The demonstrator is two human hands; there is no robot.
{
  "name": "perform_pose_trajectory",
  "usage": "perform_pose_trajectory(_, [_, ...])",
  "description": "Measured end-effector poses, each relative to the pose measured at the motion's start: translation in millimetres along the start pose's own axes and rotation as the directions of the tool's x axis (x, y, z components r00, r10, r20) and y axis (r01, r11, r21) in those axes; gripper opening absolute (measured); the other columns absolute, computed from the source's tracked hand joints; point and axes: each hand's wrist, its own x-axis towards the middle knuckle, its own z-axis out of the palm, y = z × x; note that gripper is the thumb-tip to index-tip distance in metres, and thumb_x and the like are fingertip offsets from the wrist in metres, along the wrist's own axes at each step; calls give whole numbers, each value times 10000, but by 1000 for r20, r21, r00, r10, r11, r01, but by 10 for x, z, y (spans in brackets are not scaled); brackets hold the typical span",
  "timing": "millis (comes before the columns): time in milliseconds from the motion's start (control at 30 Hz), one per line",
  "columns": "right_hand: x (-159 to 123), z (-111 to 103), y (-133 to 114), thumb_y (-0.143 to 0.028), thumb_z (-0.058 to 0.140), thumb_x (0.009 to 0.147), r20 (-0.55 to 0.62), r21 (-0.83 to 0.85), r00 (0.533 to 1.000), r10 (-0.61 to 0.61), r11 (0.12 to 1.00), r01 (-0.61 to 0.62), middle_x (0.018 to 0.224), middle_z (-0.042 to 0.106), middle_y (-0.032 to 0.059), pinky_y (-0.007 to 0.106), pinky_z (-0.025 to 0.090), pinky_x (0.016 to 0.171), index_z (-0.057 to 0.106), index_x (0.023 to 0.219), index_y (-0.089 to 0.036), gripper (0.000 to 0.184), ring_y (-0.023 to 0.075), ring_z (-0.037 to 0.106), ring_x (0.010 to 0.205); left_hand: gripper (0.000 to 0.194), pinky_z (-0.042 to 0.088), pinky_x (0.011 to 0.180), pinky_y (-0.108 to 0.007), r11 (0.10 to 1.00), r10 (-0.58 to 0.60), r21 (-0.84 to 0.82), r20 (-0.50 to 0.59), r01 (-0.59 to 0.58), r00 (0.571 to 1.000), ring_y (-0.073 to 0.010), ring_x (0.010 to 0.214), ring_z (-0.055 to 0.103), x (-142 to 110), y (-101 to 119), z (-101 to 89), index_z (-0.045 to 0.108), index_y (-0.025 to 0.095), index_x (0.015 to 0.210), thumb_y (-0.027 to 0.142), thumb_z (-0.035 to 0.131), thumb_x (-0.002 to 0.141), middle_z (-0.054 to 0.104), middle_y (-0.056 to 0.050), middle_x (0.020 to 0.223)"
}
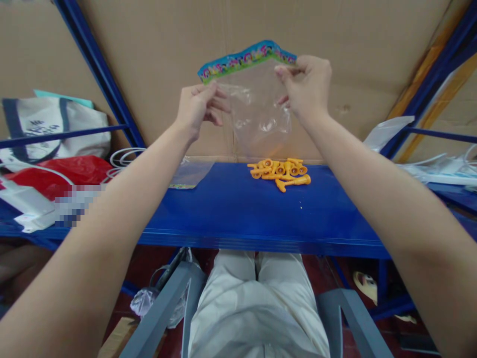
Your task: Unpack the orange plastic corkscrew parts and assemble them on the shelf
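Observation:
A clear plastic bag (257,107) with a blue and green printed top strip is held up above the table, stretched between both hands. My left hand (201,107) pinches its left side just under the strip. At the upper right corner, my right hand (307,87) grips the bag between thumb and fingers. Below the bag, a small heap of orange plastic toy pieces (279,169) lies at the back of the blue table (231,214). One longer piece (294,182) rests in front of the heap. Another clear bag (190,174) lies flat to the left, partly hidden by my left forearm.
Cardboard (167,59) walls off the back, between blue metal uprights (100,69). On the left are a canvas tote bag (82,124), a red bag (78,169) and white cables (124,156). A white power strip (443,176) lies at right. Grey chair armrests (167,303) flank my legs.

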Motion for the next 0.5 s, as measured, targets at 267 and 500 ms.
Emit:
perform_pose_trajectory(267, [-174, 141, -124, -252, 534, 983, 188, -238, 886, -425, 855, 460, 1168, 729, 10, 325, 510, 1019, 752, 1081, -278, 240, 184, 649, 1124, 709, 527, 924, -365, 988, -157, 24, 55, 156, 986, -253, 1225, 626, -3, 19, -399, 504, -34, 1350, 375, 5, 1055, 610, -149, 1371])
perform_pose_trajectory(500, [-503, 498, 229, -247, 441, 1018, 658, -178, 600, -456, 680, 712, 1527, 512, 89, 513, 374, 1151, 532, 1463, -235, 454, 265, 498, 1377, 491, 527, 987, -416, 921, -213, 286, -193, 263, 958, -118, 899, 667, 95, -530, -664, 623, -39, 1231, -29, 507, 754, 723, -106, 1098])
